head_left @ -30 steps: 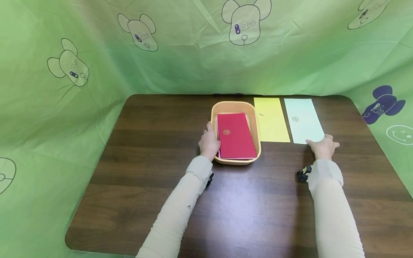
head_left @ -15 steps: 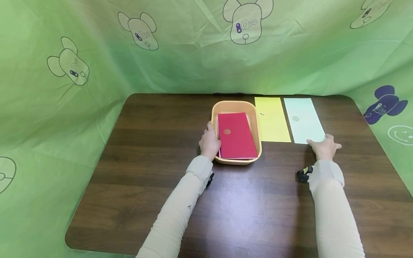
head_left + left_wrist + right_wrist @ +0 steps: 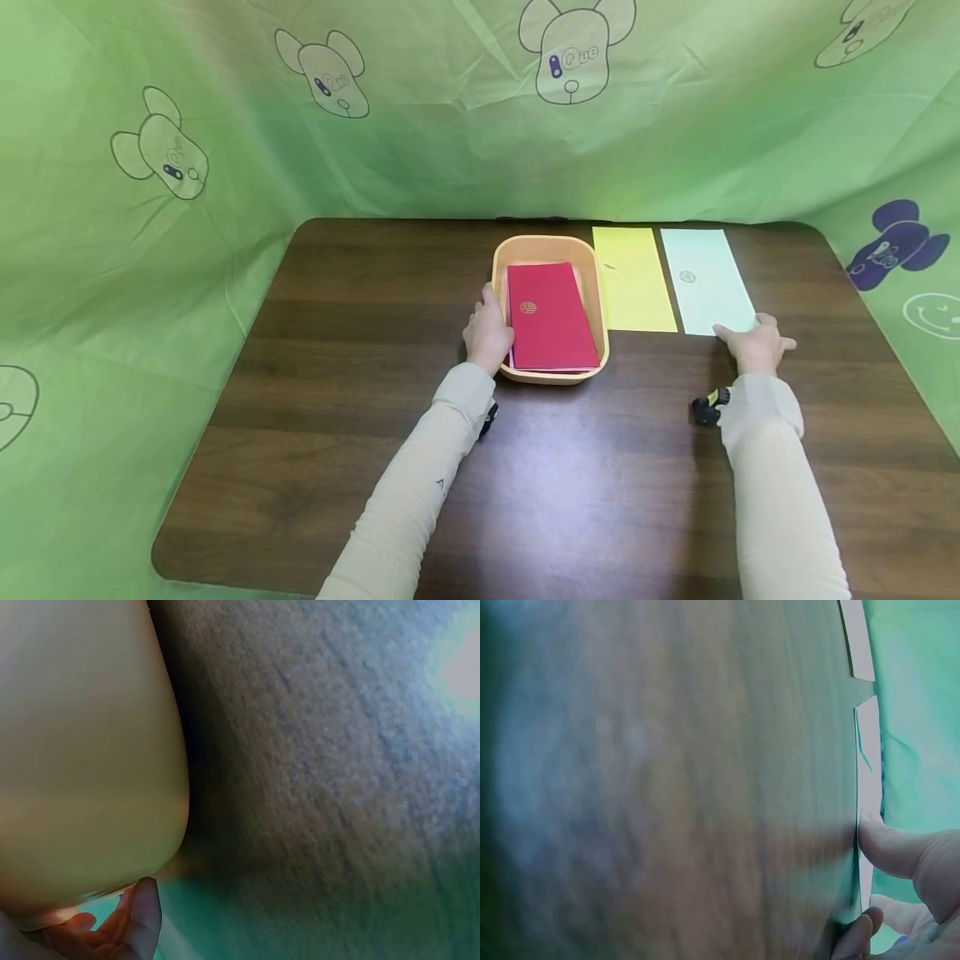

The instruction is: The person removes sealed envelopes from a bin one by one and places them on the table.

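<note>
On the table (image 3: 322, 467), left hand (image 3: 487, 336) gripped the tan bin (image 3: 545, 377) at its left side, red envelope (image 3: 553, 321) inside. Right hand (image 3: 756, 346) touched the pale-blue envelope's (image 3: 708, 283) near-right corner; couldn't tell if fingers pinched it.

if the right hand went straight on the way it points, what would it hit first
Probably the pale blue sheet: the right hand is at its near edge, pointing forward. Whether it would slide over or push it is unclear.

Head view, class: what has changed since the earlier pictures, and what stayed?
Nothing visibly moved, was taken hold of or let go. The left hand still grips the tray holding the red folder; the right hand stays at the near edge of the pale blue sheet.
</note>
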{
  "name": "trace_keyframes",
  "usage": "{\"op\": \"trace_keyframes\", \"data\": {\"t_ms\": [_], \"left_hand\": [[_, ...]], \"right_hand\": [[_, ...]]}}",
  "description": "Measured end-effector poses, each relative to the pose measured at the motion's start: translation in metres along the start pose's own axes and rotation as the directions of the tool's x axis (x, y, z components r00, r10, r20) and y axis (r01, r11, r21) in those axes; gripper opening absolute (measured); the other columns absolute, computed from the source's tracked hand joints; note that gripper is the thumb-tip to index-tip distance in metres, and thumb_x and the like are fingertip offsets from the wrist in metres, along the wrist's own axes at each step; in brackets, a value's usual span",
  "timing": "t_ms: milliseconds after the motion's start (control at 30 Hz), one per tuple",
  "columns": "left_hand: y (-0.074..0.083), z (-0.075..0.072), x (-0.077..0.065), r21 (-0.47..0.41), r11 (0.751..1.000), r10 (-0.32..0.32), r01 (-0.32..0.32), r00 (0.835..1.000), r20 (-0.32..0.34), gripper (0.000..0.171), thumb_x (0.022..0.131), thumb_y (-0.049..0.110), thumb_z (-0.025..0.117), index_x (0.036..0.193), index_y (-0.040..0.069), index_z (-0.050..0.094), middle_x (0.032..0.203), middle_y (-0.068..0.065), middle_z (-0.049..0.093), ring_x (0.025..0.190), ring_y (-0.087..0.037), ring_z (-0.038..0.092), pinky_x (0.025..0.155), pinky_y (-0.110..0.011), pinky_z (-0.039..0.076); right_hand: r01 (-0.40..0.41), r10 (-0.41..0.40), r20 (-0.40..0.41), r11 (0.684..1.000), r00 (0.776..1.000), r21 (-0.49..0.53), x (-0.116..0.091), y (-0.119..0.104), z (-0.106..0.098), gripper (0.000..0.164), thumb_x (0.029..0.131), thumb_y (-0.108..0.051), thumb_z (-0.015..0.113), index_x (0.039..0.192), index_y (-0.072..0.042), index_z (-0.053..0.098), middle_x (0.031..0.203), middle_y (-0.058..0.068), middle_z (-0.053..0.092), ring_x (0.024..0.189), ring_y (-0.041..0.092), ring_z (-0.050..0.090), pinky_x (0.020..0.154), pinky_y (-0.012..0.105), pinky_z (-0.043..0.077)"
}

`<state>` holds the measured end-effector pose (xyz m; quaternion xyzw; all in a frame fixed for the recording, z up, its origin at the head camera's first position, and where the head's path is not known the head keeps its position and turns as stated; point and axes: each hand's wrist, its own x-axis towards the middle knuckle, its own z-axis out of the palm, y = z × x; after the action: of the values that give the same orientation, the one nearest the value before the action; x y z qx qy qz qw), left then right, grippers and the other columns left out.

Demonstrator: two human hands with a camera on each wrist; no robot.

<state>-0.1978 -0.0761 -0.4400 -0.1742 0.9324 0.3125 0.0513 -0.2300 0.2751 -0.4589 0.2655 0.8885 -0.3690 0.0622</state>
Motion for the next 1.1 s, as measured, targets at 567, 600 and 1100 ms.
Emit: {"op": "trace_keyframes", "data": {"t_ms": [567, 600, 1100], "left_hand": [[-0.0004, 0.0014, 0.0003, -0.001, 1.0, -0.004, 0.004, 1.0, -0.004, 0.075, 0.085, 0.012, 0.066, 0.146, 0.014, 0.023, 0.124, -0.018, 0.055, 0.111, -0.033, 0.06, 0.09, -0.05, 0.049], [-0.0003, 0.0013, 0.0003, 0.0, 1.0, -0.007, 0.007, 1.0, -0.003, 0.075, 0.085, 0.012, 0.066, 0.146, 0.014, 0.023, 0.125, -0.018, 0.055, 0.111, -0.033, 0.059, 0.09, -0.05, 0.049], [0.001, 0.0, 0.0003, -0.003, 1.0, -0.011, 0.011, 1.0, 0.015, 0.074, 0.086, 0.012, 0.065, 0.147, 0.014, 0.021, 0.127, -0.019, 0.054, 0.113, -0.034, 0.058, 0.092, -0.05, 0.048]], "right_hand": [[0.002, -0.001, 0.046, 1.0, 0.999, -0.008, 0.0043, 0.0006, -0.0045, 0.079, 0.091, -0.028, 0.057, 0.147, 0.009, 0.017, 0.143, 0.04, 0.019, 0.134, 0.044, 0.011, 0.114, 0.053, 0.024], [0.002, -0.001, 0.049, 1.0, 0.999, -0.006, 0.0046, 0.0009, -0.0046, 0.079, 0.091, -0.028, 0.057, 0.147, 0.009, 0.017, 0.143, 0.04, 0.018, 0.134, 0.044, 0.011, 0.114, 0.053, 0.024], [0.023, -0.021, 0.075, 0.999, 0.997, -0.024, 0.0033, 0.0007, -0.0081, 0.079, 0.091, -0.028, 0.056, 0.146, 0.011, 0.014, 0.144, 0.042, 0.017, 0.135, 0.046, 0.007, 0.115, 0.056, 0.021]]}}
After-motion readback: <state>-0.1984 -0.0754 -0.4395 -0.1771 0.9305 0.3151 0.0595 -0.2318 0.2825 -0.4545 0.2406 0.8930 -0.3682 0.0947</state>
